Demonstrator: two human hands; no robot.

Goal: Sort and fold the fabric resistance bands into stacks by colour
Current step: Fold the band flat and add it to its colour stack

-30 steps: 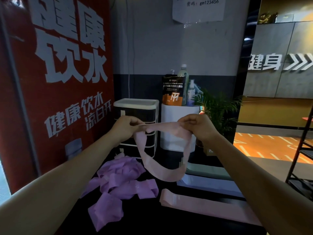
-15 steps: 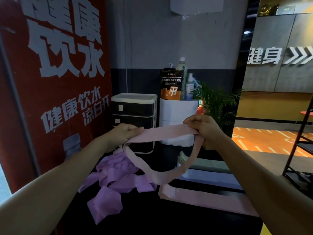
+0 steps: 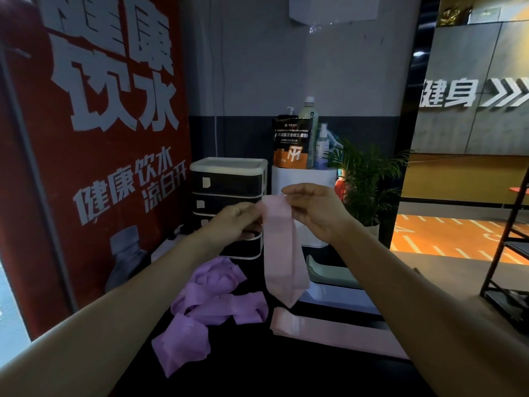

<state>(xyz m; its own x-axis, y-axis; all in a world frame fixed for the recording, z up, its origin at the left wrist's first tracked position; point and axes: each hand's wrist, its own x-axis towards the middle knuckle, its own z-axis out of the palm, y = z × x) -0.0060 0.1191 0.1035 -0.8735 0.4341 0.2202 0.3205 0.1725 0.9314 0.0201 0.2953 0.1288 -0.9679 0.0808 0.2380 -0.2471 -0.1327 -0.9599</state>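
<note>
You've got a big red banner filling the left side, grey wall behind. Mid-frame sits a black drawer unit, a potted plant right of it, orange floor far right.

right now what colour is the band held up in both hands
Pale pink band, clearest in the head view.

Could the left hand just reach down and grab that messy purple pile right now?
Probably not at once. The left hand is pinching the top of the pink band together with the right hand. The purple pile lies uncovered below it, so once it lets go the way looks free.
</note>
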